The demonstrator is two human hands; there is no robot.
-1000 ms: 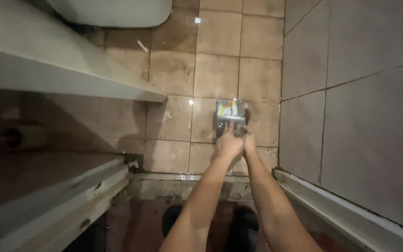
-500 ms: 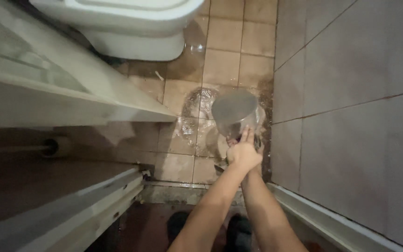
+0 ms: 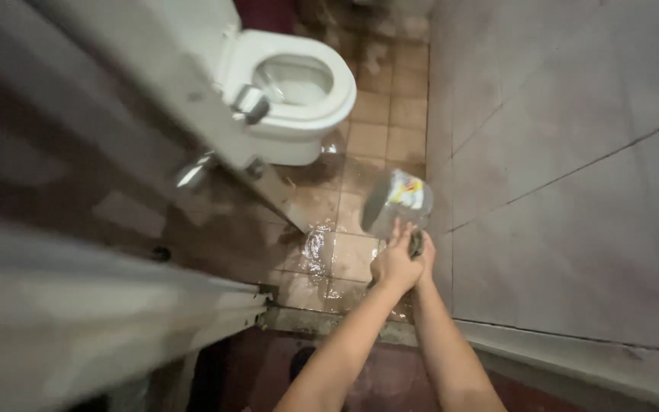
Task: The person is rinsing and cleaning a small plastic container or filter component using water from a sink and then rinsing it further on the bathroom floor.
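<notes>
Both hands are gripping a clear plastic jug (image 3: 398, 202), holding it out in front of the body and above the tiled floor (image 3: 360, 255). The left hand (image 3: 394, 263) is sitting on top, its fingers (image 3: 398, 233) curling up against the jug's lower end. The right hand (image 3: 423, 252) is lying just beneath and beside it, mostly hidden, so how its fingers are closing cannot be told for certain, though it is pressing against the same end of the jug. The jug is tilting, its wide round end pointing up and away toward the toilet (image 3: 291, 95), and a coloured label is showing on its side.

Below the jug, water (image 3: 318, 248) is spreading in a shiny puddle over the brown tiles, reaching toward the threshold (image 3: 322, 320) at the doorway. The white toilet is standing well apart from the jug, farther along the floor, with its seat down and bowl open. A pale door (image 3: 169, 84) with a metal handle (image 3: 249, 103) is standing open on the left, its edge coming down near the puddle. A grey tiled wall (image 3: 566, 152) is running along the right, just beside the jug. Both forearms are stretching forward from the bottom edge of the view.
</notes>
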